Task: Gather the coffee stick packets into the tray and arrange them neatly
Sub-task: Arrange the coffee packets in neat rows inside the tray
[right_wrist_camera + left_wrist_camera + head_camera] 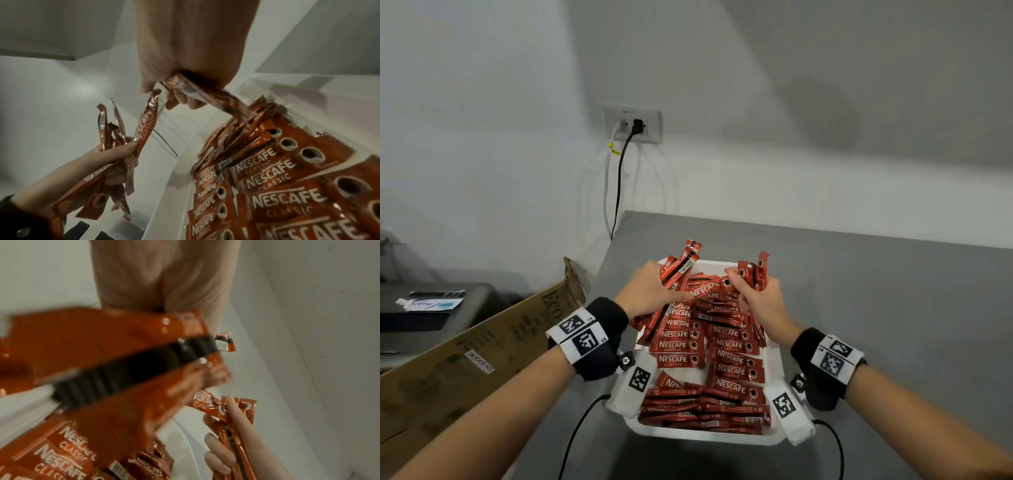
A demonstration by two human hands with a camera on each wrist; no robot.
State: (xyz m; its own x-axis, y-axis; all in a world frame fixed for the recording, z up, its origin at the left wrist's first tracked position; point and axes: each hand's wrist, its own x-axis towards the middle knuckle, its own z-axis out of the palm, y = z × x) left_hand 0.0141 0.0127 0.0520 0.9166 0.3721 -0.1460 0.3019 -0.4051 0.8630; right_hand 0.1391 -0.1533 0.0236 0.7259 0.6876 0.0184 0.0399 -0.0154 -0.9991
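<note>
Grey table [893, 308] carries one white tray [774, 356] (set near its left edge, filled with red packets).

Glossy foil packets [681, 359], matt tray [774, 363]

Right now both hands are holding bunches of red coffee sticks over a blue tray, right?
Nearly. The tray is white, not blue, as the head view shows. The rest holds: the left hand and the right hand each grip a bunch of red coffee sticks above it.
</note>
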